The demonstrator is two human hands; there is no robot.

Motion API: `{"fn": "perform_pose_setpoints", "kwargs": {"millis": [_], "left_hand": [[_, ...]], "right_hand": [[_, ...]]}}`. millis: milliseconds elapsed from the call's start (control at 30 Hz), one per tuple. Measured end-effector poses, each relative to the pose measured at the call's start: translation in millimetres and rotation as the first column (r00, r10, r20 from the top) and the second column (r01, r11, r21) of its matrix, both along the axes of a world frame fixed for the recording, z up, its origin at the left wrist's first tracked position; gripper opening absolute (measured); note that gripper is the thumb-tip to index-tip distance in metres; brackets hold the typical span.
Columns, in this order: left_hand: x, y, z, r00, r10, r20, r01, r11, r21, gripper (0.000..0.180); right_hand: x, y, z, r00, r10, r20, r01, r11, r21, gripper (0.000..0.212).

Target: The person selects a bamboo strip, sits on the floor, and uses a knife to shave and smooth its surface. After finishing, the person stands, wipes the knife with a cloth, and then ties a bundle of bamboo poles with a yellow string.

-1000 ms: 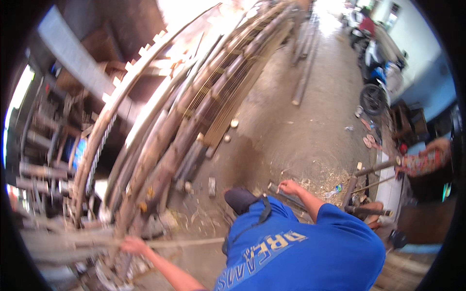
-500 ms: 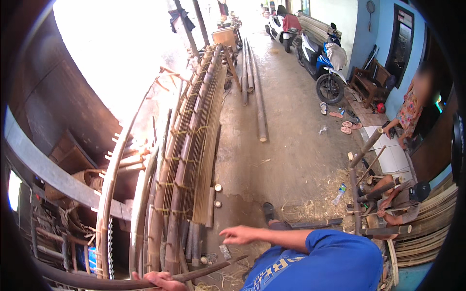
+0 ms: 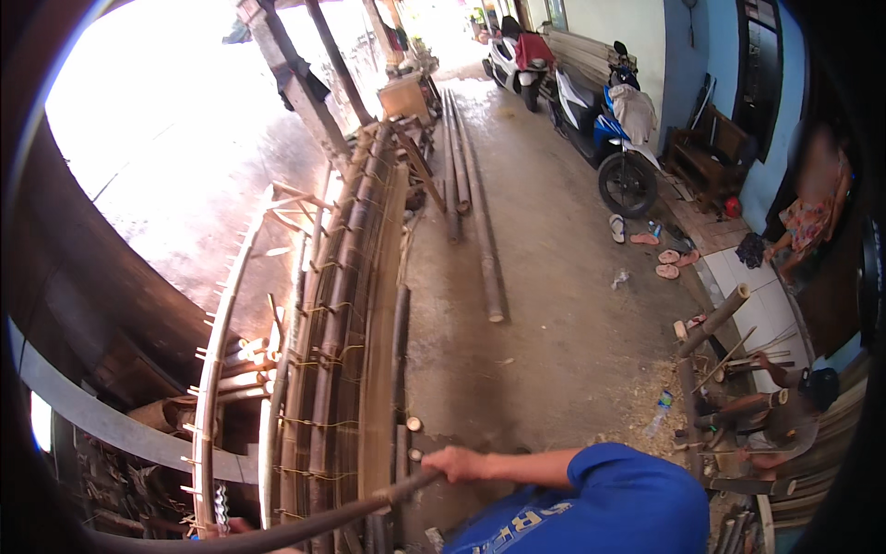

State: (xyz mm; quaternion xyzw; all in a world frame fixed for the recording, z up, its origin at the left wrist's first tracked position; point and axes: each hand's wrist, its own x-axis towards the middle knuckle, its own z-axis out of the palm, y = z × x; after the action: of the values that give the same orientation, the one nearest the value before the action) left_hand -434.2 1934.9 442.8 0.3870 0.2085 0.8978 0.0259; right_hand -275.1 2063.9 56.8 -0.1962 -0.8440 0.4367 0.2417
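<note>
Head view has a long dark pole [image 3: 341, 511] at its lower edge, running from the lower left up to the right hand [image 3: 451, 463], over the concrete floor [image 3: 554, 305]. The right hand's fingers are curled closed around the pole's upper right end, the arm reaching across from a blue sleeve [image 3: 616, 466]. Of the left hand [image 3: 239, 525], only a small part shows behind the pole; I cannot tell how far open it is or whether it has hold of anything.

To manage such a length well, I would judge, the two hands want to be well apart, the right firm near the tip and the left bearing weight, with the swing slow. The tip calls for care beside the tied poles [image 3: 318, 406], which its line crosses in view, and the pegged curved rail [image 3: 220, 342] to their left.

Whether the pole touches those tied poles is unclear from this angle. Its far left part fades into the dark rim, and the right fist hides whether it ends there or pokes past. At the right, the seated person [image 3: 780, 439] is blurred, so what their hands do among the cut pieces is hard to make out.
</note>
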Motion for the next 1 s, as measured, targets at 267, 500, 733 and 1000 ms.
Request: {"fn": "perform_pose_setpoints", "kwargs": {"millis": [267, 500, 733, 1000], "left_hand": [[-34, 48, 23, 0.904, 0.426, -0.037, -0.415, 0.853, -0.315, 0.063], [-79, 189, -95, 0.928, 0.094, 0.360, 0.066, 0.911, -0.406, 0.035], [-107, 316, -180, 0.699, 0.580, 0.417, -0.280, 0.759, -0.588, 0.034], [-186, 365, -229, 0.491, 0.806, 0.330, -0.444, 0.558, -0.701, 0.038]], "right_hand": [[99, 161, -41, 0.885, -0.464, 0.046, 0.420, 0.836, 0.354, 0.034], [142, 215, -14, 0.632, -0.714, 0.301, 0.650, 0.700, 0.295, 0.079], [234, 231, -79, 0.734, -0.548, 0.402, 0.665, 0.702, -0.256, 0.061], [405, 224, -172, 0.370, -0.441, 0.818, 0.921, 0.293, -0.258, 0.051]]}}
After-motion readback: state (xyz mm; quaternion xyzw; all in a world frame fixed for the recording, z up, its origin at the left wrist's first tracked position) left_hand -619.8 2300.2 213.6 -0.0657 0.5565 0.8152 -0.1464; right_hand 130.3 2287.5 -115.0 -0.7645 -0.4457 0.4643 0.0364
